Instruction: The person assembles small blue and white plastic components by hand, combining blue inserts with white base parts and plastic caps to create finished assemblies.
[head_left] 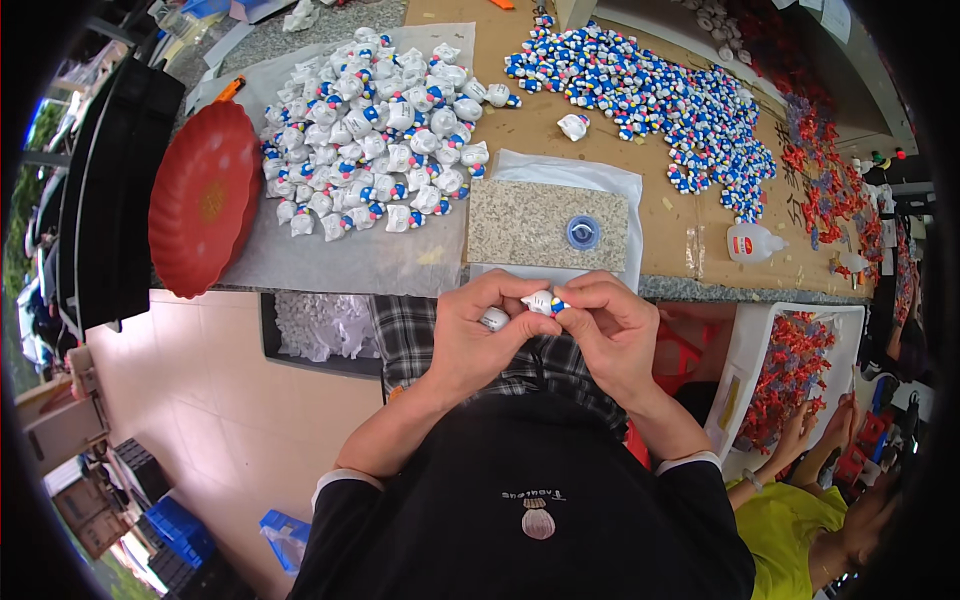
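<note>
Between my two hands, just past the table's front edge, is a small toy figure made of a white animal-like head (536, 300) and a blue body (558, 306). My left hand (482, 335) pinches the white head by thumb and finger. A second white head (494, 319) is tucked in that same hand. The fingertips of my right hand (612, 335) close on the blue body, which touches the white head. Beyond my hands a speckled stone slab (520, 225) lies on white sheeting, with a small clear-blue cup (583, 232) on it.
White-headed figures (370, 140) are heaped at back left, beside a red scalloped dish (205, 200) and an orange-handled cutter (230, 90). Blue bodies (700, 125) cover the back right. A squeeze bottle (753, 242) stands right. A co-worker's hands (800, 435) are beside a white bin (740, 350) of red pieces.
</note>
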